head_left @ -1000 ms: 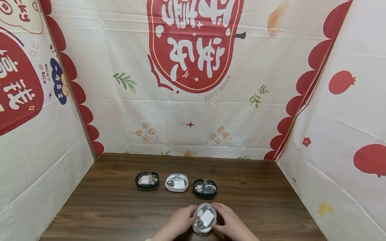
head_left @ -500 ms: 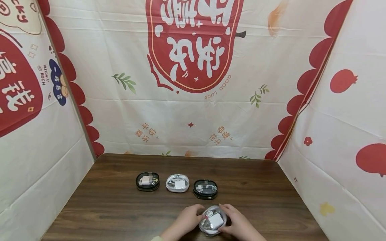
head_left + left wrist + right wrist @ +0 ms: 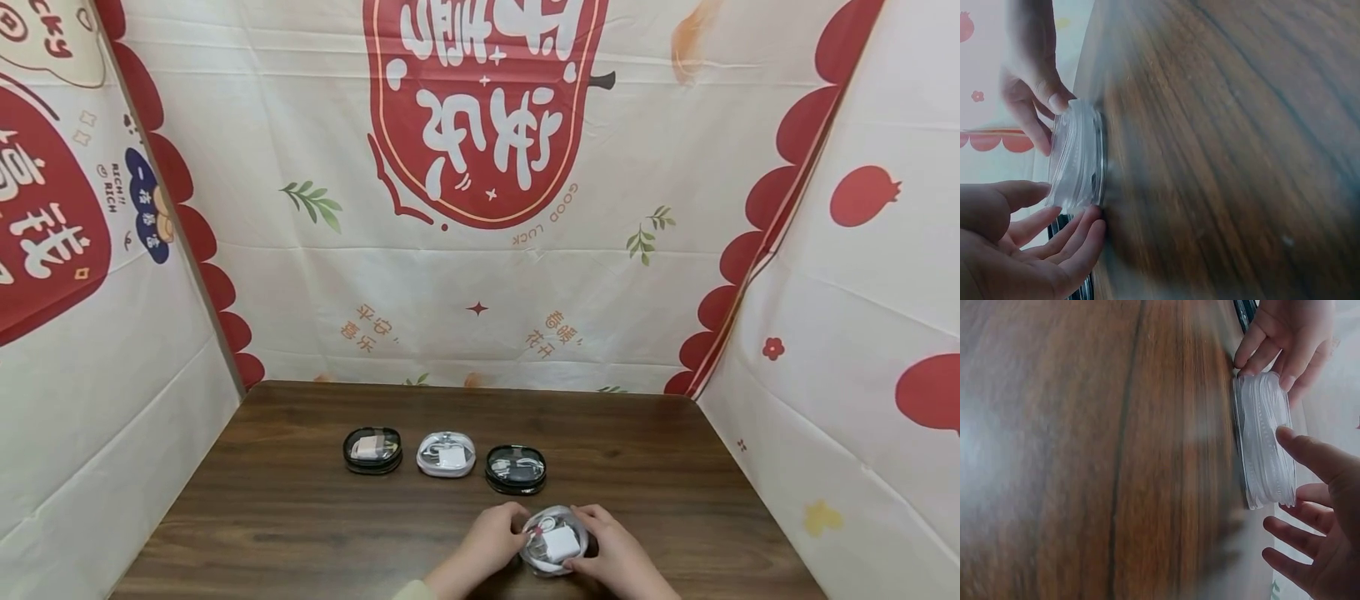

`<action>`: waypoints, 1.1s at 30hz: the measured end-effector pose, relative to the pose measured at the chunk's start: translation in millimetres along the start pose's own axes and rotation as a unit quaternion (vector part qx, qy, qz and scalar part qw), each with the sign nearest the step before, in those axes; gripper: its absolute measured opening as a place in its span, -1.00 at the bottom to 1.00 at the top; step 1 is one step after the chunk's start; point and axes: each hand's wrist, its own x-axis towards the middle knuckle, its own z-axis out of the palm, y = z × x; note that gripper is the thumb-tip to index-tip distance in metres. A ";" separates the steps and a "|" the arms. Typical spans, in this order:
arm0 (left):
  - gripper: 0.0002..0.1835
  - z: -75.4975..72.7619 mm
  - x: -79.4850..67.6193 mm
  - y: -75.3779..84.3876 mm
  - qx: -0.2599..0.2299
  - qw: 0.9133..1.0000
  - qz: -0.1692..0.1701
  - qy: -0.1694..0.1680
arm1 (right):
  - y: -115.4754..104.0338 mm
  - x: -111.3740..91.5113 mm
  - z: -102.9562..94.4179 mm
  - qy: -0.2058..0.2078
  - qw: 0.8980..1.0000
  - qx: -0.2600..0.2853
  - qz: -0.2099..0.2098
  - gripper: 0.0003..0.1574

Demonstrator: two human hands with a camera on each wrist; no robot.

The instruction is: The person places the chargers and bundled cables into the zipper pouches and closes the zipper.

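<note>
Between my two hands is a clear oval zip pouch (image 3: 557,542) with a whitish border, a white charger plug and a coiled cable visible inside. My left hand (image 3: 491,537) grips its left side, the thumb over the near top edge. On the opposite side, my right hand (image 3: 621,552) holds it between thumb and fingers. Seen from the left wrist, the pouch (image 3: 1079,162) lies flat at the wooden table top, its zipper side facing the camera. In the right wrist view the right thumb presses the pouch's (image 3: 1265,444) upper edge, and some of that hand's fingers are spread off it.
Beyond the hands, a black-edged pouch (image 3: 372,451), a white-edged pouch (image 3: 446,455) and another black-edged pouch (image 3: 516,470) form a row on the wooden table (image 3: 285,517). Printed cloth (image 3: 480,275) walls enclose the table at the back and both sides.
Both hands have shifted to the right with the white-edged pouch between them, turning it slightly. The three pouches in the row keep their places on the table.
</note>
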 end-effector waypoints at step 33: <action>-0.57 29.8 42.7 28.4 0.051 0.999 0.002 0.005 | 34.2 24.0 -19.3 0.094 0.986 -0.074 0.115 -0.03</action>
